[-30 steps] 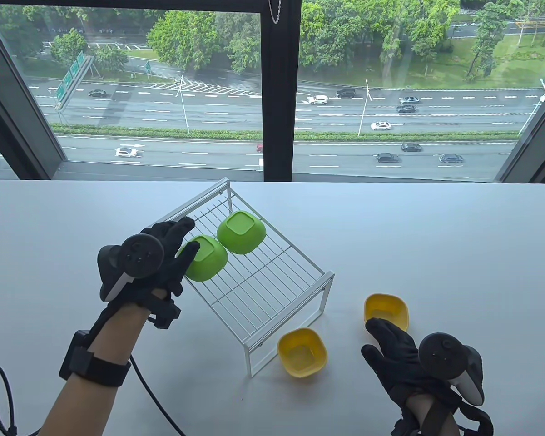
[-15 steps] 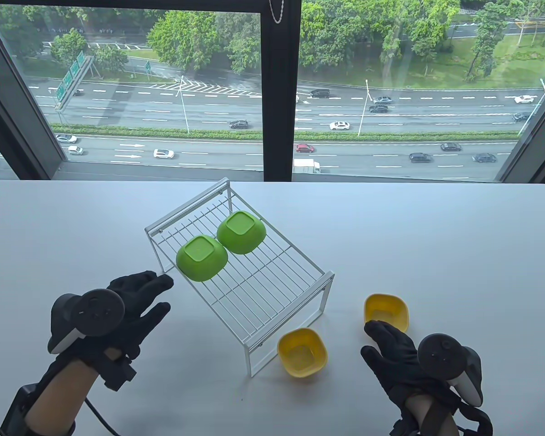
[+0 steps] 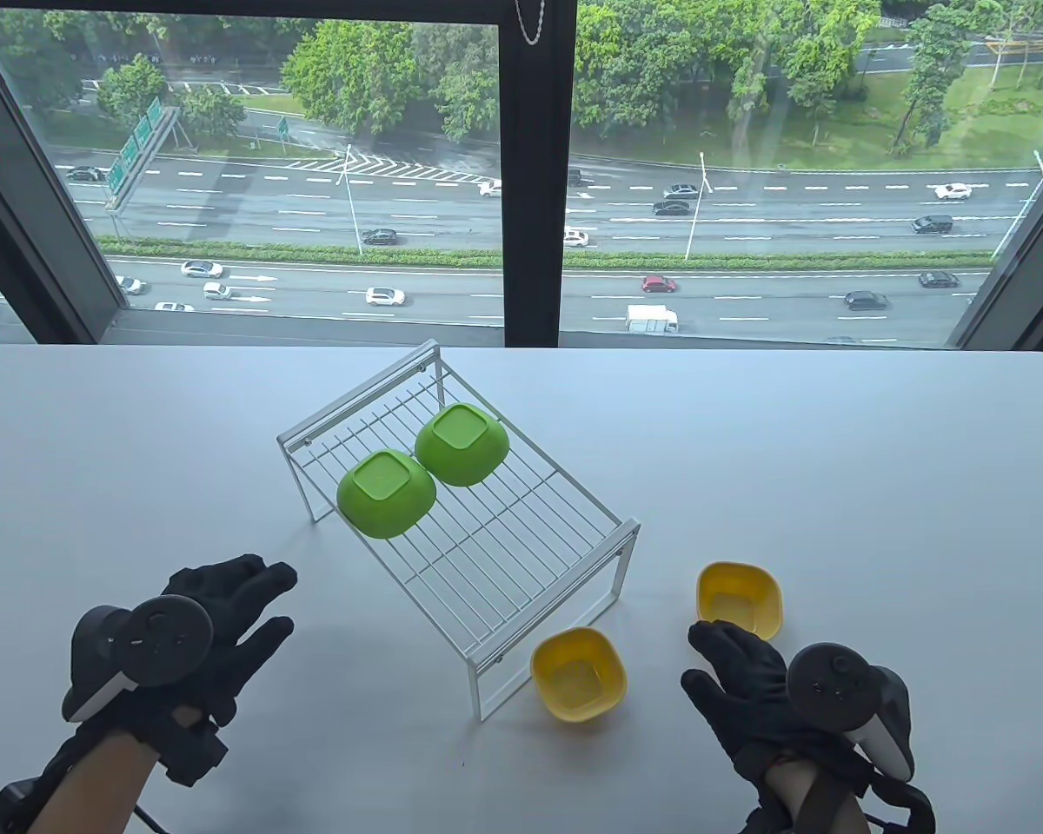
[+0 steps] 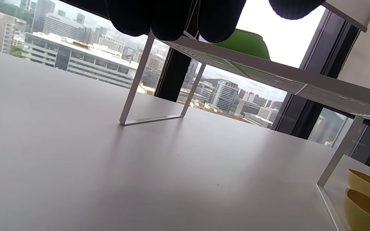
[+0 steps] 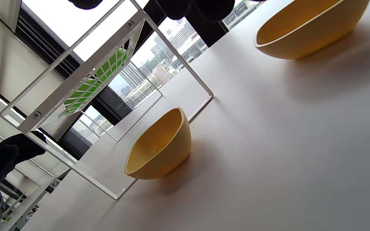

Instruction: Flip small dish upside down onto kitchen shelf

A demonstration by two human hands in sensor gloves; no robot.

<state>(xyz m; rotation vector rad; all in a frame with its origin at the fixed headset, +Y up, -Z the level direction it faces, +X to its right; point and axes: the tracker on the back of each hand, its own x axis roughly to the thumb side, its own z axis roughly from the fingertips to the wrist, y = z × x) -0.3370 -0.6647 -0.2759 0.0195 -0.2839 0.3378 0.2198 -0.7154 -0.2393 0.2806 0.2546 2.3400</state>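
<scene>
Two green dishes (image 3: pixel 387 493) (image 3: pixel 461 444) lie upside down on the white wire shelf (image 3: pixel 521 556). Two yellow dishes stand upright on the table: one (image 3: pixel 579 675) by the shelf's front leg, one (image 3: pixel 740 598) to its right. My left hand (image 3: pixel 248 599) is open and empty, low over the table left of the shelf. My right hand (image 3: pixel 717 665) is open and empty, its fingers (image 3: pixel 730 643) just in front of the right yellow dish. The right wrist view shows both yellow dishes (image 5: pixel 161 146) (image 5: pixel 310 27). The left wrist view shows the shelf (image 4: pixel 268 75) with a green dish (image 4: pixel 246 43) on top.
The white table (image 3: pixel 834 452) runs to a large window at the back. A black cable (image 3: pixel 152 817) trails from my left wrist at the bottom edge.
My left hand let go of the front green dish on the shelf and drew back toward me, down to the table. My right hand barely moved.
</scene>
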